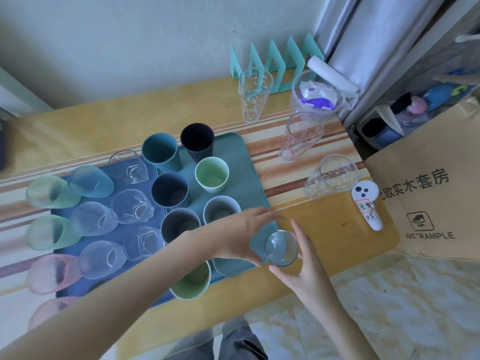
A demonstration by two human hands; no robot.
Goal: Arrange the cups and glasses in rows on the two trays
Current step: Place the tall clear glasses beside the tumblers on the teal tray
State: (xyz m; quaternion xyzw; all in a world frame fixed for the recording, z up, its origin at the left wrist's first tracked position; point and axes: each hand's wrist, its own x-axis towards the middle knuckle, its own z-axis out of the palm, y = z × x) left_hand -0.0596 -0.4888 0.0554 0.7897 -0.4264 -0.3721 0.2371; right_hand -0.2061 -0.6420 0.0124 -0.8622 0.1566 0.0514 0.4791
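Observation:
A small clear glass is at the front right edge of the teal tray. My left hand and my right hand close on it from either side. Several plastic cups stand on the teal tray, among them a black cup, a light green cup and a green cup under my left forearm. The blue tray to the left holds rows of clear and tinted glasses. Three tall printed glasses stand on the table to the right.
A teal file rack and a clear tub of packets stand at the back by the wall. A white controller with a label lies beside a big cardboard box on the right. The table's front edge is near my legs.

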